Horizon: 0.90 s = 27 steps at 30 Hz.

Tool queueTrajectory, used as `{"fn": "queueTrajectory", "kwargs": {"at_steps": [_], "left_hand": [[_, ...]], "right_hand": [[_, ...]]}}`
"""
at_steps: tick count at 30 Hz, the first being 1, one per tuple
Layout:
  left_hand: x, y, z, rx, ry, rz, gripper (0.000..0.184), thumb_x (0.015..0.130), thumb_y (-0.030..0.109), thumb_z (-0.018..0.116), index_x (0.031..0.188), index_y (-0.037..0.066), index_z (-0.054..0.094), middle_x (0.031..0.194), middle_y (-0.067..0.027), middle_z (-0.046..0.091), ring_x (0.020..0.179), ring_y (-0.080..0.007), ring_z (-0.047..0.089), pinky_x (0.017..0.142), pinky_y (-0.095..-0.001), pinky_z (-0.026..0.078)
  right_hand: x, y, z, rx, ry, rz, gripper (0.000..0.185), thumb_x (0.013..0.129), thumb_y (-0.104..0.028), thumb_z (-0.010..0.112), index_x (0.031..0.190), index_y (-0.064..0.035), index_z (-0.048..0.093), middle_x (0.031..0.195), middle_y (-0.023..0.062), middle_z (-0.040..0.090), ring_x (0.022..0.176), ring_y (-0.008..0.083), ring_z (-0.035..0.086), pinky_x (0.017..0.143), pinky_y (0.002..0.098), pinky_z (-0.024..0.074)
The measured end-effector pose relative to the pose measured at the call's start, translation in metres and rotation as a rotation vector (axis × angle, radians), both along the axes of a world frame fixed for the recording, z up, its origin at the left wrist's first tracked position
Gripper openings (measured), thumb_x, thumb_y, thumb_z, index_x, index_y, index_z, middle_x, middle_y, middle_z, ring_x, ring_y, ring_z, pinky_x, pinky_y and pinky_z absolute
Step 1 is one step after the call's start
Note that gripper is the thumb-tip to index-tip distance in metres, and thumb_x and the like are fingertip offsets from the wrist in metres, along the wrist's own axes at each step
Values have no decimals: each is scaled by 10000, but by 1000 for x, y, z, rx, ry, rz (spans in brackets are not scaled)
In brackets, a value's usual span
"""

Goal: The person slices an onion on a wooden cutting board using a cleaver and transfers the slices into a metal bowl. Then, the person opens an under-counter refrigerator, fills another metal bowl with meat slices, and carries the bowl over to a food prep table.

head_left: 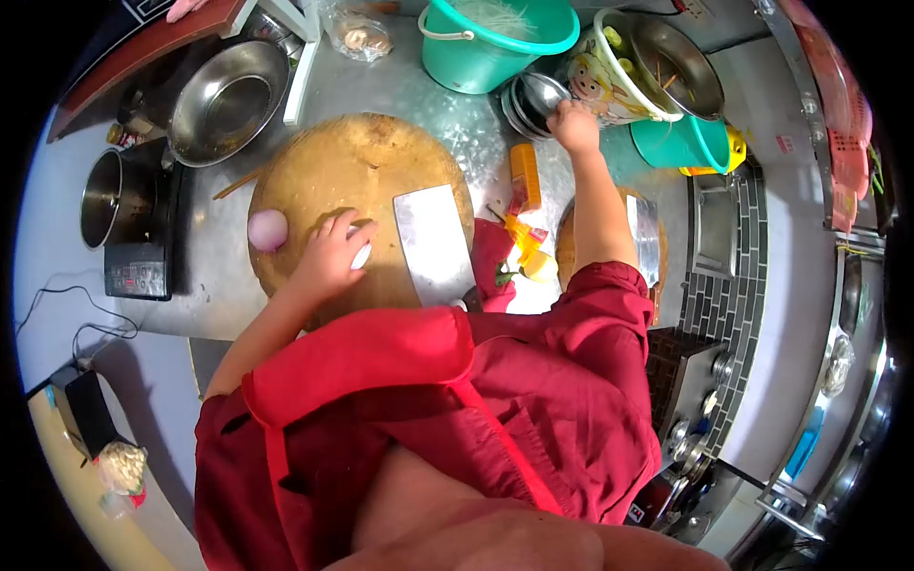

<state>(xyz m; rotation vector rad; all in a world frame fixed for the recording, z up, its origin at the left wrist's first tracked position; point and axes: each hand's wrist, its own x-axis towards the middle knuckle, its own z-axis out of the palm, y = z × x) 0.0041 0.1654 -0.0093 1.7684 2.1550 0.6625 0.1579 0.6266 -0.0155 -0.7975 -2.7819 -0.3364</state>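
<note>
My left hand [331,255] rests on the round wooden chopping board [371,143], its fingers curled over a smooth white rounded piece [361,255], mostly hidden under them. A purple onion [268,230] sits at the board's left edge. Just right of my left hand lies a wide cleaver [433,238], blade flat on the wood. My right hand [574,124] reaches far forward, its fingers closed at the rim of a metal bowl [545,92] in a small stack. Below that arm are an orange-yellow container [525,176] and yellow packaging [526,243].
A teal bucket [466,57] and a patterned bucket [605,81] stand at the back. Metal pans [231,100] and a pot [114,198] on a hob are at left. A second blade [645,238] lies on another board behind my right arm.
</note>
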Motion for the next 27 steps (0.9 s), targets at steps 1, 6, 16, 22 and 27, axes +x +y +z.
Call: {"fn": "queueTrajectory", "kwargs": {"at_steps": [1, 6, 16, 22, 27], "left_hand": [[0, -1, -3, -23, -37, 12, 601, 605, 88, 655, 1179, 115, 482, 1177, -141, 440, 1058, -344, 437, 885, -422, 383], [-1, -18, -7, -75, -97, 6, 594, 612, 85, 650, 1178, 108, 473, 1167, -149, 435, 1072, -353, 425, 894, -406, 387], [25, -54, -8, -17, -286, -3, 594, 591, 143, 691, 1133, 54, 465, 1151, -166, 429, 1091, -331, 422, 923, -377, 367], [30, -78, -17, 160, -279, 184, 644, 543, 183, 774, 1083, 33, 457, 1103, -154, 506, 1042, -327, 483, 908, -371, 383], [24, -123, -43, 201, -236, 253, 591, 583, 191, 758, 1086, 44, 486, 1110, -148, 495, 1044, -327, 470, 894, -384, 381]], "right_hand": [[0, -3, 3, -48, 57, -35, 193, 725, -219, 601, 845, -69, 596, 856, 129, 599, 838, 328, 557, 730, 411, 455], [-3, -36, 32, -289, 231, 170, 131, 728, -159, 615, 793, -48, 592, 820, 156, 588, 810, 339, 554, 705, 417, 441], [-23, -269, 9, -213, 220, 826, 110, 681, -118, 532, 783, -78, 521, 801, 76, 516, 827, 260, 513, 761, 372, 400], [-9, -315, 2, -316, 285, 559, 430, 616, -140, 696, 1009, -57, 542, 1034, 115, 529, 1039, 310, 479, 891, 423, 369], [72, -319, -12, -568, 192, -45, 472, 692, -226, 702, 1029, 24, 488, 1016, 251, 534, 1023, 355, 509, 847, 450, 408]]}}
